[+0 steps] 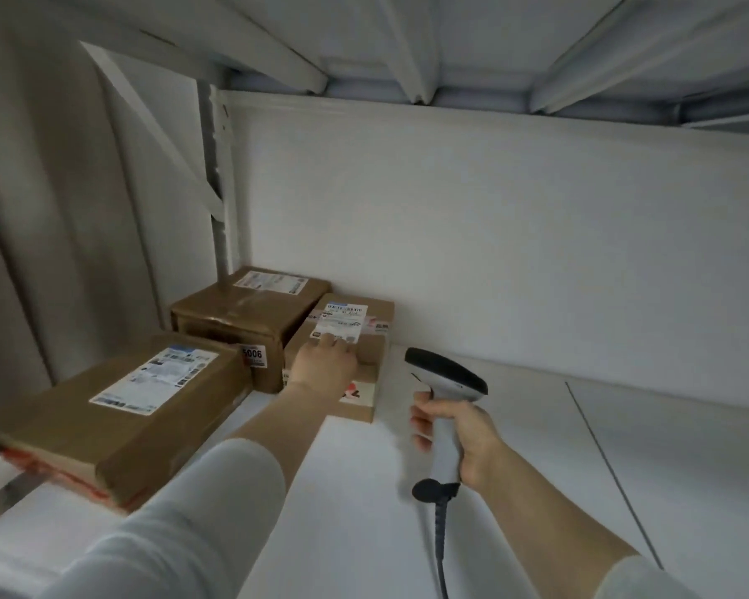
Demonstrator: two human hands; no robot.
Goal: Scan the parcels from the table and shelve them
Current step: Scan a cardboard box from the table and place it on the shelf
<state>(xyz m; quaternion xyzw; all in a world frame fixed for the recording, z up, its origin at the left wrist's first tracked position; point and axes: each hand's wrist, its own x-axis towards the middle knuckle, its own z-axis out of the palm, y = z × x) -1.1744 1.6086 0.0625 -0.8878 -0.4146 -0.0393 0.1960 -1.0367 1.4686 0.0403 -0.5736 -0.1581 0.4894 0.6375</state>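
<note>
Past the left sleeve, the left hand rests flat-fingered on the parcel far back on the shelf (long axis pointing away), with the right hand gripping the scanner just beside.

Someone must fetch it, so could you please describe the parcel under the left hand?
On the white shelf, three brown parcels sit at the left end. It is the rightmost parcel, by the back wall. It alone has the left hand on top and bare shelf to its right.
</note>
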